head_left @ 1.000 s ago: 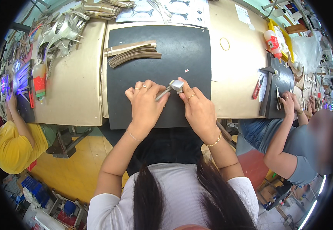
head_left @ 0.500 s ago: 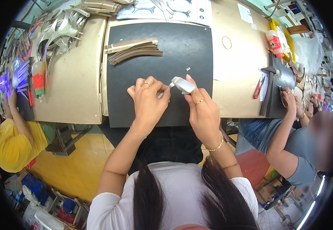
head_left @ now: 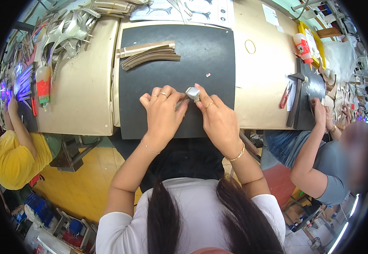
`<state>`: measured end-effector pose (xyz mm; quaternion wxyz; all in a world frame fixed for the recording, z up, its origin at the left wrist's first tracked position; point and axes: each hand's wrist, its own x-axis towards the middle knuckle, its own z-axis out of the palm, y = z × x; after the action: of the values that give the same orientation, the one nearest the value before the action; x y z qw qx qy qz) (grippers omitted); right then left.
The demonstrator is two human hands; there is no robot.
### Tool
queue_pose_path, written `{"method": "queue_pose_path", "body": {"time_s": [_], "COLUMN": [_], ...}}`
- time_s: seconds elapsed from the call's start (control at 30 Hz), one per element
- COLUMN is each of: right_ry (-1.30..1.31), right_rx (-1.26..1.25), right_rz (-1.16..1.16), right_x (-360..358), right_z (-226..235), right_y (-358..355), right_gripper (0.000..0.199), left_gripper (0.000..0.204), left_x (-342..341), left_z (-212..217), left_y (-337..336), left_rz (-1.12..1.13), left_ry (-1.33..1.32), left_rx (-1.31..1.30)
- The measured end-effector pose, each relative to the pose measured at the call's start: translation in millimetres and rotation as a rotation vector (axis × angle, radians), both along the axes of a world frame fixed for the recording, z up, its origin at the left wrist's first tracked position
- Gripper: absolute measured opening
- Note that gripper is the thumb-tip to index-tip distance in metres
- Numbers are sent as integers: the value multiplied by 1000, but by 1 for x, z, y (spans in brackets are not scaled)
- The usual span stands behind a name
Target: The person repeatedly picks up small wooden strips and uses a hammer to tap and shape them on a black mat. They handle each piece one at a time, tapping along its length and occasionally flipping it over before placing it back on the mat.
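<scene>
Above the near part of a black mat (head_left: pixel 150 93), my two hands meet almost tip to tip. My left hand (head_left: pixel 163 113) pinches a thin, pale strip (head_left: pixel 183 101), mostly hidden by the fingers. My right hand (head_left: pixel 220 122) grips a small, silver-grey, blocky object (head_left: pixel 192 92) with a pale yellowish edge; its kind is not clear. This object touches or nearly touches the strip's end. Toward the mat's far left lies a bundle of curved brown strips (head_left: pixel 152 60), beside a straighter tan one (head_left: pixel 148 47).
A small white scrap (head_left: pixel 208 75) lies on the mat. Rightward are a rubber band (head_left: pixel 250 46), a glue bottle (head_left: pixel 303 48), a red-handled tool (head_left: pixel 285 97) and a hammer (head_left: pixel 296 82). Another glue bottle (head_left: pixel 43 84) and silvery straps (head_left: pixel 71 34) are on the left. People work at both sides.
My right hand has shifted slightly left, turning the silver-grey object and bringing it closer to my left fingers. My left hand stays nearly in place, still pinching the strip.
</scene>
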<state>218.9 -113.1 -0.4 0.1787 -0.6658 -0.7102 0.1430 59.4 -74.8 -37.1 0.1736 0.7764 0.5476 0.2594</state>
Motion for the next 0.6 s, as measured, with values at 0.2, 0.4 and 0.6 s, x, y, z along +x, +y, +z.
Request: {"method": "queue_pose_path", "body": {"time_s": [0.2, 0.4, 0.6], "right_ry": [7, 21, 45], "right_rx": [-12, -23, 54], "right_rz": [-12, -19, -21], "right_x": [1, 0, 6], "right_z": [-1, -1, -2], "right_y": [-1, -2, 1], "right_gripper": [42, 42, 45], "left_gripper": [14, 8, 7], "left_x": [-14, -14, -3], "left_z": [0, -2, -2], "left_y": [0, 2, 3], "left_rz": [-29, -3, 69], "left_ry": [-53, -140, -131], "left_rx": [-43, -122, -151]}}
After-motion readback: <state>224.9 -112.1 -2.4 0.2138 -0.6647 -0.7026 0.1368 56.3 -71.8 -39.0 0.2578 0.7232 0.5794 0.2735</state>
